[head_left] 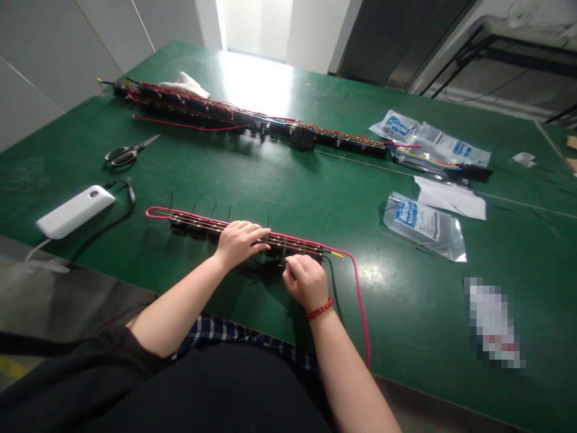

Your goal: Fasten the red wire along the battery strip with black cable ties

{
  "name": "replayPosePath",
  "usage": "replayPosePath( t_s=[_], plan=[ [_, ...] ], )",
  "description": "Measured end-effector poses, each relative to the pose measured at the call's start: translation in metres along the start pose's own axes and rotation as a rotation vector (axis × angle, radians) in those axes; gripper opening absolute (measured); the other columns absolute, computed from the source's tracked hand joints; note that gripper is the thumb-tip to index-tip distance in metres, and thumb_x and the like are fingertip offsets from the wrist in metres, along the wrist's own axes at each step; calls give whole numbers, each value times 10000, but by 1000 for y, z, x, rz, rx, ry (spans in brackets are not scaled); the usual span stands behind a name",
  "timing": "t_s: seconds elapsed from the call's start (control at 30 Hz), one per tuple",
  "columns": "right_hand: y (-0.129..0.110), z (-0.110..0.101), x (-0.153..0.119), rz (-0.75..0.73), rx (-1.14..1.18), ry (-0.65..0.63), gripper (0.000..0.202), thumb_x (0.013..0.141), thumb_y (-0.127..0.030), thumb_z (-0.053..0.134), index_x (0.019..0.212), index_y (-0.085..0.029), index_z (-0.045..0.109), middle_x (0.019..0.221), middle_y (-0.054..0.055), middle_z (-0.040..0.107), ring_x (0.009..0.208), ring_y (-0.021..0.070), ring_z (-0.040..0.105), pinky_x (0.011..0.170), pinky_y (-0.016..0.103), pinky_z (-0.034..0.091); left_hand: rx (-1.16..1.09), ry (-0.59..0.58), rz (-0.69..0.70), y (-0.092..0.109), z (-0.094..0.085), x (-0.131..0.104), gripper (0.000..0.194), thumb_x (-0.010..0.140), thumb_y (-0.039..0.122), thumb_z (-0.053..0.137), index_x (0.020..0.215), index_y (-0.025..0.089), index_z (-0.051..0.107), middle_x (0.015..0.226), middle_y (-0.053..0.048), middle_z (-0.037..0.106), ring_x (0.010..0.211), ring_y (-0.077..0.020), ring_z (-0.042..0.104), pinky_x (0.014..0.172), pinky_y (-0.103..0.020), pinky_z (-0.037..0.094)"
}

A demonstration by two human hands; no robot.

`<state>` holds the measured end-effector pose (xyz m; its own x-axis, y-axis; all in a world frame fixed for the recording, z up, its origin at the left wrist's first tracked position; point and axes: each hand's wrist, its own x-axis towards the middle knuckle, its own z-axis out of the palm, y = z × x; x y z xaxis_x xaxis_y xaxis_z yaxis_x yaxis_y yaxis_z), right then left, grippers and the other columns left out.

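Observation:
A long black wired strip (205,224) lies in front of me, with bare wires along its top and a red wire (311,242) running its length. Several thin black cable ties (213,210) stick up from it. My left hand (240,243) lies over the middle of the strip, thumb and fingers closed on it beside one upright tie. Close by, at the strip's near side, my right hand (307,280) is closed in a pinch on what looks like a thin black cable tie, mostly hidden by the fingers. Loose black ties (259,272) lie below the left hand.
Farther back on the green table (189,159) lies a longer wired strip (225,114). Scissors (128,153) and a white power bank (76,210) with a cable are at the left. Plastic bags (426,225) and white paper (451,198) lie at the right.

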<state>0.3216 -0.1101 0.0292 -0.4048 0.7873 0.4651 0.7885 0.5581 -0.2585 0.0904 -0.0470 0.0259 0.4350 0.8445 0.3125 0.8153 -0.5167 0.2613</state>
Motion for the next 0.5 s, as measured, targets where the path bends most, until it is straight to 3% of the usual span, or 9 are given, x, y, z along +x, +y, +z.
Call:
replayPosePath(
  t_s=[0.3, 0.5],
  plan=[
    [-8, -4, -2, 150, 232, 78, 179, 867, -177, 516, 1000, -207, 632, 915, 55, 697, 863, 171, 645, 794, 313, 532, -12, -17, -13, 2, 0, 0, 423, 892, 584, 529, 1188, 318, 673, 1123, -38, 717, 1017, -219, 638, 915, -354, 414],
    [-6, 0, -1, 111, 167, -54, 128, 883, -232, 554, 967, -200, 645, 939, 52, 689, 871, 180, 612, 803, 321, 489, -13, -5, -5, 2, 0, -1, 426, 898, 584, 520, 1190, 313, 669, 1125, -38, 718, 1020, -224, 637, 910, -359, 410]
  ],
)
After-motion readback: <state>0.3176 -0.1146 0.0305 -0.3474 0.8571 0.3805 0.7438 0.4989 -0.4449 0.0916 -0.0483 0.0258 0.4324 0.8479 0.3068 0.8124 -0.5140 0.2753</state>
